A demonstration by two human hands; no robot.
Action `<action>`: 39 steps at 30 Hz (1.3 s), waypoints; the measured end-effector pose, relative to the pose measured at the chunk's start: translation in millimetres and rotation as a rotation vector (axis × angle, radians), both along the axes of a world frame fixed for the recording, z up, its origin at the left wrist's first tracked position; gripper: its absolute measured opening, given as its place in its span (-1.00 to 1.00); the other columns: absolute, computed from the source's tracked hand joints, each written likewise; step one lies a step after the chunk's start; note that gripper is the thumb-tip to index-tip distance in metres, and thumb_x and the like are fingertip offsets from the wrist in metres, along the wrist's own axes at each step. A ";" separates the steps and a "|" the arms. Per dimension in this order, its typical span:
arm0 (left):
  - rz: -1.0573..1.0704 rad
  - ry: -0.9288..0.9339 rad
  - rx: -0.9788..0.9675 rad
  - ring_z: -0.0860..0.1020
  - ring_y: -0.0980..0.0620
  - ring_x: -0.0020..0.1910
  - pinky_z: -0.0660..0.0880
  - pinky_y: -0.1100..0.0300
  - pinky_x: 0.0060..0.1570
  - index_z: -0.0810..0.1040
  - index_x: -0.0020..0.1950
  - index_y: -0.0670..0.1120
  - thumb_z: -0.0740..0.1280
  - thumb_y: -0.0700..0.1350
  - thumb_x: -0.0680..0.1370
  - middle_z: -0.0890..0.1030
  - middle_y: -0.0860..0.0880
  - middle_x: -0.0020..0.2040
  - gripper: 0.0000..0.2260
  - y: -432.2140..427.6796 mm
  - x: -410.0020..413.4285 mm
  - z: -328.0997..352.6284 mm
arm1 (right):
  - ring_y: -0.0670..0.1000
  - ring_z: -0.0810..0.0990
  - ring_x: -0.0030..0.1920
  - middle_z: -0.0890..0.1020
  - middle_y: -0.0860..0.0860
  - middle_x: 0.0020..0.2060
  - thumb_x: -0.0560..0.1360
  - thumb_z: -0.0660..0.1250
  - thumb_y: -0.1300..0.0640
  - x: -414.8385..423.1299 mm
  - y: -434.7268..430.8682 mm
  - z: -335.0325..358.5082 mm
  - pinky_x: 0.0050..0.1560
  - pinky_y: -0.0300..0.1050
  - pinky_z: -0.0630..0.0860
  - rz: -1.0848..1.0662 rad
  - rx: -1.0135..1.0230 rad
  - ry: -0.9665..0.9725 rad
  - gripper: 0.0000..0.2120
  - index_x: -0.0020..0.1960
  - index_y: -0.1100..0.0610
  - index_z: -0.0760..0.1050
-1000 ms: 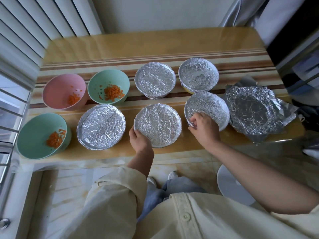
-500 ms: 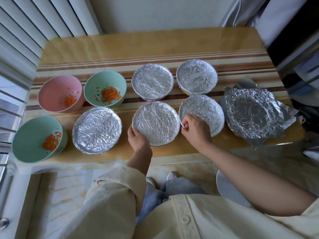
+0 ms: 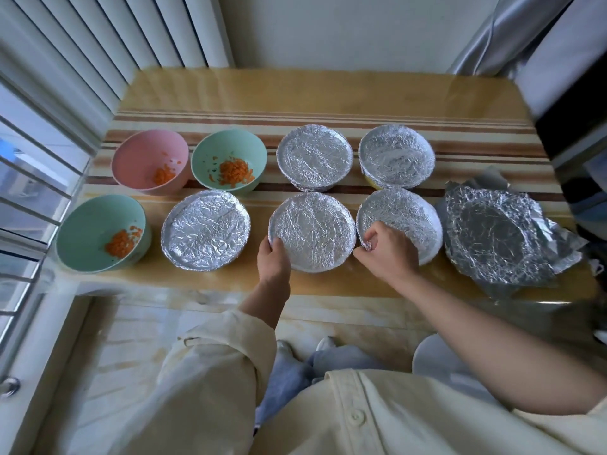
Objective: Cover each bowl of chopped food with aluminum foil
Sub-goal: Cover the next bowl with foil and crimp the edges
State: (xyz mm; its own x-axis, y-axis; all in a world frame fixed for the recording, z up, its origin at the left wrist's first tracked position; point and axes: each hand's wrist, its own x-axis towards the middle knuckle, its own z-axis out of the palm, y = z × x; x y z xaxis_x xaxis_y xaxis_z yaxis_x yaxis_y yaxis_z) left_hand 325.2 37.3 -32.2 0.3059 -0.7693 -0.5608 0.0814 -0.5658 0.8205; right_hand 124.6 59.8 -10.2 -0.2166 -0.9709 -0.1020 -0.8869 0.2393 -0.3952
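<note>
Several foil-covered bowls stand in two rows on the table. My left hand grips the near-left rim of the front middle foil-covered bowl. My right hand pinches a fold of foil at the near-left edge of the front right foil-covered bowl. Three bowls stand uncovered with chopped carrot inside: a pink bowl, a green bowl beside it, and a green bowl at the front left. Crumpled loose foil sheets lie at the right.
The table has a striped cloth and bare room at the back. A window with blinds runs along the left. A white stool stands on the floor at lower right, by my legs.
My right hand shifted from the middle bowl's right rim to the front right bowl's near edge and now pinches foil there. My left hand stays on the middle bowl's rim.
</note>
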 end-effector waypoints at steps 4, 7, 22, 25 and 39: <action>0.048 -0.062 0.019 0.52 -0.23 -0.08 0.47 0.01 -0.05 0.57 0.10 -0.31 0.19 -0.18 0.59 0.60 -0.23 -0.08 -0.75 14.3 18.3 1.8 | 0.03 0.53 -0.29 0.57 -0.03 -0.34 0.43 0.35 0.10 -1.0 -7.0 13.0 -0.33 -0.14 0.38 -0.059 -0.115 -0.222 -0.93 -0.18 0.10 0.52; 0.143 0.002 0.042 0.52 -0.09 -0.26 0.39 0.15 -0.27 0.55 -0.17 -0.21 0.22 -0.20 0.56 0.56 -0.12 -0.22 -0.82 25.0 40.7 6.8 | -0.01 0.55 -0.30 0.58 -0.02 -0.35 0.48 0.34 0.17 25.1 -24.0 24.1 -0.25 -0.04 0.51 0.129 -0.046 -0.395 -0.92 -0.17 0.16 0.54; 0.638 0.191 0.127 0.58 -0.16 -0.07 0.57 0.06 -0.14 0.37 0.22 -0.27 0.25 0.05 0.61 0.46 -0.18 -0.02 -0.60 -1.7 235.3 14.9 | 0.00 0.52 -0.05 0.49 0.08 0.15 0.51 0.31 0.24 244.0 -89.3 15.7 0.01 -0.20 0.48 0.464 0.055 -0.426 -0.76 0.17 0.15 0.51; 0.697 0.253 0.132 0.61 -0.20 0.02 0.60 0.05 -0.11 0.27 0.40 -0.20 0.27 0.01 0.61 0.48 -0.21 0.12 -0.55 -18.8 267.2 16.2 | 0.01 0.50 -0.03 0.43 0.06 0.17 0.52 0.29 0.25 257.0 -100.0 13.4 -0.03 -0.24 0.39 0.389 0.015 -0.349 -0.76 0.19 0.17 0.51; 0.452 0.034 0.138 0.56 -0.29 0.05 0.62 -0.10 -0.11 0.31 0.34 -0.18 0.10 -0.32 0.59 0.42 -0.16 0.16 -0.68 -24.0 301.5 13.3 | 0.05 0.51 0.02 0.49 0.05 0.07 0.48 0.32 0.26 281.5 -95.8 -5.6 0.03 -0.07 0.46 0.247 -0.027 -0.195 -0.82 0.08 0.15 0.55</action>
